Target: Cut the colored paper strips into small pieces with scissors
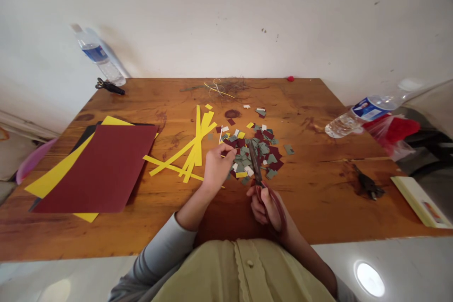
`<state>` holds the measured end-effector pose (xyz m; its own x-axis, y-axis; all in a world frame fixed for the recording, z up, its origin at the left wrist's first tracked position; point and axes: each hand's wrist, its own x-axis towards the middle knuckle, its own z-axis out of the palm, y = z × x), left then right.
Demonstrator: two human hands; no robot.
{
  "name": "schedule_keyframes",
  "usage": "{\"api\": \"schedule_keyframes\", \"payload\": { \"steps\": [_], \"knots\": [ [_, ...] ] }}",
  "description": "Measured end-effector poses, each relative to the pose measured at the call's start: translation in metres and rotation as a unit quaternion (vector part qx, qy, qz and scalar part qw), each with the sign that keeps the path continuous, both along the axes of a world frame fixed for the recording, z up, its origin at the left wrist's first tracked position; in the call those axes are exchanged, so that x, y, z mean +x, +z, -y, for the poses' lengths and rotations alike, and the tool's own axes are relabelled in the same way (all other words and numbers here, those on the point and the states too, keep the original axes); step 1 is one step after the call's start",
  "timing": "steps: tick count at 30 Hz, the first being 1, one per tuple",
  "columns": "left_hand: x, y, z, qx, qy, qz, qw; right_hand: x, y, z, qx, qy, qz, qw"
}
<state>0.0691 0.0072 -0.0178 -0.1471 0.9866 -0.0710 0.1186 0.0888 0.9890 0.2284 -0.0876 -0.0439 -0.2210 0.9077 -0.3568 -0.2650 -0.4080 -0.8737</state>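
My left hand is closed in a pinch over the left side of a heap of cut paper bits. A thin yellow sliver shows at its fingers, apparently a narrow paper strip, mostly hidden by them. In my right hand I grip scissors with dark blades and reddish handles. The blades point away from me over the heap and look nearly closed. Grey-green, maroon, white and yellow bits make up the heap. Long yellow paper strips lie crossed left of my left hand, one running under that wrist.
Maroon, yellow and dark sheets are stacked at left. Water bottles stand at back left and lean at right. Black-handled snips, a wiry tangle, a black plug and a pale box sit around the wooden table.
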Motion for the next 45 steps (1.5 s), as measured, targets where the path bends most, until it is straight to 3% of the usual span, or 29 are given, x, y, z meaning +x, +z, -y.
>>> {"api": "schedule_keyframes", "payload": {
  "steps": [3,5,8,10,12,15,18,21,26,30,35,38,42,45],
  "knots": [
    [0.001,-0.010,-0.001,0.066,-0.051,-0.242,0.967,0.000,-0.002,0.000,0.000,-0.018,-0.013,1.000],
    [0.004,-0.015,-0.002,0.079,-0.089,-0.344,0.931,0.001,-0.003,0.000,-0.001,-0.014,-0.026,1.000],
    [0.008,-0.019,-0.005,0.073,-0.130,-0.420,0.895,0.001,-0.005,-0.001,-0.003,-0.010,-0.041,0.999],
    [0.007,-0.021,-0.008,0.073,-0.144,-0.431,0.888,0.002,-0.006,-0.002,-0.005,-0.015,-0.048,0.999],
    [0.005,-0.021,-0.011,0.074,-0.138,-0.416,0.896,0.002,-0.006,-0.003,-0.006,-0.015,-0.055,0.998],
    [0.000,-0.022,-0.015,0.079,-0.087,-0.344,0.932,0.003,-0.006,-0.003,-0.011,-0.005,-0.067,0.998],
    [-0.002,-0.021,-0.017,0.084,-0.011,-0.213,0.973,0.004,-0.005,-0.004,-0.017,-0.005,-0.065,0.998],
    [-0.002,-0.019,-0.018,0.068,0.033,-0.080,0.994,0.004,-0.005,-0.003,-0.020,-0.012,-0.065,0.998],
    [0.001,-0.021,-0.021,-0.024,0.001,0.099,0.995,0.003,-0.004,-0.003,-0.019,-0.014,-0.066,0.998],
    [0.001,-0.025,-0.024,-0.067,-0.019,0.118,0.991,0.003,-0.005,-0.003,-0.017,-0.021,-0.068,0.997],
    [-0.001,-0.028,-0.025,-0.058,0.001,0.016,0.998,0.004,-0.006,-0.003,-0.017,-0.017,-0.076,0.997],
    [-0.005,-0.031,-0.023,0.032,0.007,-0.102,0.994,0.005,-0.008,-0.003,-0.019,-0.019,-0.081,0.996],
    [-0.006,-0.037,-0.021,0.169,-0.048,-0.259,0.950,0.005,-0.008,-0.002,-0.026,-0.024,-0.081,0.996],
    [-0.001,-0.042,-0.022,0.185,-0.130,-0.366,0.903,0.005,-0.006,-0.003,-0.027,-0.017,-0.080,0.996]
  ]
}}
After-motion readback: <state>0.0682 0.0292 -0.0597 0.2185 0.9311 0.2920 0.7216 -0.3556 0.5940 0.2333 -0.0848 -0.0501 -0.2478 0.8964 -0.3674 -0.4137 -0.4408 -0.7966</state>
